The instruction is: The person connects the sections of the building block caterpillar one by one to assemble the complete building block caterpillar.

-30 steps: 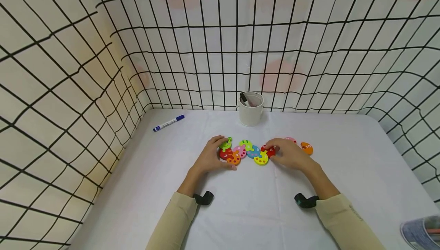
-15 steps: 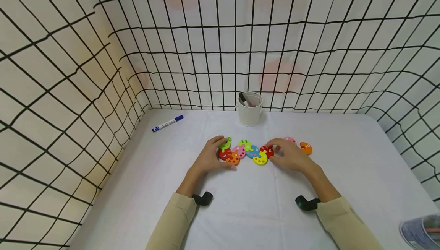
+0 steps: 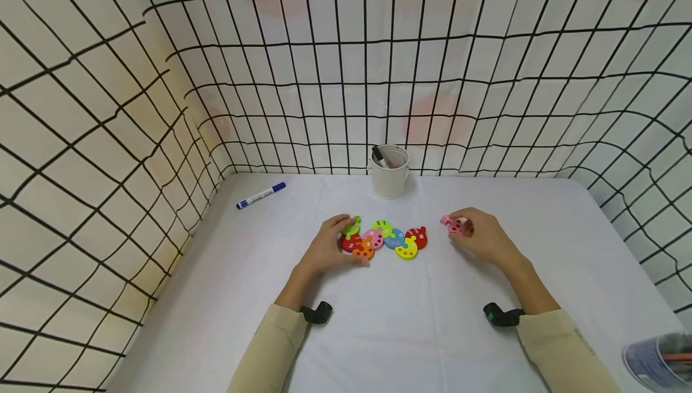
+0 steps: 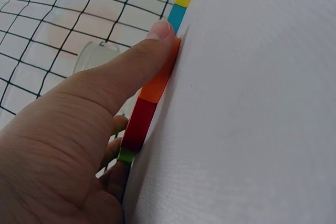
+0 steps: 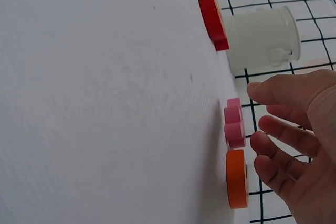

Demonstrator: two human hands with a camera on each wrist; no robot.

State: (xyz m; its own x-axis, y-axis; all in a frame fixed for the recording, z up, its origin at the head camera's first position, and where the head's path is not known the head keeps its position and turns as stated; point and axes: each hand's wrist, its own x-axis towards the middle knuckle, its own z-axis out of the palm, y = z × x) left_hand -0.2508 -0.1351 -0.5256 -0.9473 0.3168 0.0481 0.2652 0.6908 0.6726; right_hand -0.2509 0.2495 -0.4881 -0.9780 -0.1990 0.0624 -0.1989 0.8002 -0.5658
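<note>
A row of joined, numbered wooden puzzle pieces lies on the white table. At its left end, in the head view, my left hand (image 3: 327, 246) holds the green head piece (image 3: 354, 226), red piece (image 3: 350, 243) and orange piece (image 3: 364, 249). My thumb presses the orange edge in the left wrist view. The row runs right through a blue piece (image 3: 396, 237) and yellow piece (image 3: 406, 248) to a red piece (image 3: 416, 237). Over a loose pink piece (image 5: 234, 125) hovers my right hand (image 3: 483, 234), fingers bent and apart from it. A second loose orange piece (image 5: 237, 179) lies beside the pink one.
A white bucket (image 3: 389, 179) with a black-capped marker stands at the back. Farther left lies a blue-capped marker (image 3: 261, 196). A cup (image 3: 651, 363) with pencils sits at the front right. Black wire mesh (image 3: 346, 83) surrounds the table.
My right hand has left the red end piece and moved right to the loose pink piece. My left hand stays at the row's left end.
</note>
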